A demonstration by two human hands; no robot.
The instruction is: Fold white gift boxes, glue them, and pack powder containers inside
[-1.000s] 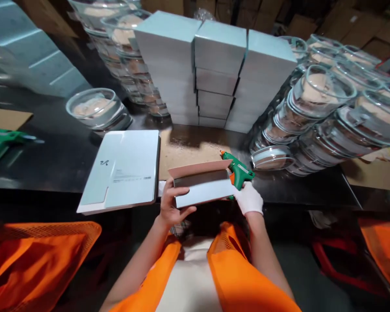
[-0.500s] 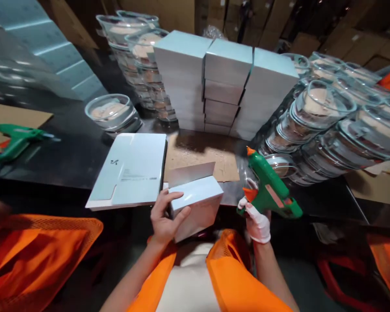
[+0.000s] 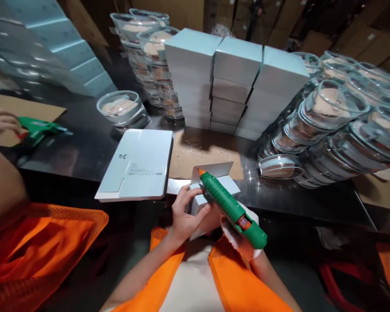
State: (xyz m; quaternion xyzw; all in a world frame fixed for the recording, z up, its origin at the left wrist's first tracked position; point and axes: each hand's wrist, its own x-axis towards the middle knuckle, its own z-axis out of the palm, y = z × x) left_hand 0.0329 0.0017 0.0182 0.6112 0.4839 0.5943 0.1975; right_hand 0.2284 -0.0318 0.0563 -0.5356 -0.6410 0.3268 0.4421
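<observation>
My left hand point(image 3: 186, 219) pinches the left end of a white box point(image 3: 204, 226) between thumb and fingers, at the near edge of the bench point(image 3: 251, 195). My gloved right hand point(image 3: 233, 239) is wrapped around a green glue gun point(image 3: 222, 197), orange tip point(image 3: 200, 172) near the raised flap point(image 3: 219, 169).

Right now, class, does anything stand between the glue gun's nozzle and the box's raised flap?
Nothing visible does. The right hand holds the glue gun with its nozzle at the flap; contact is unclear.
</observation>
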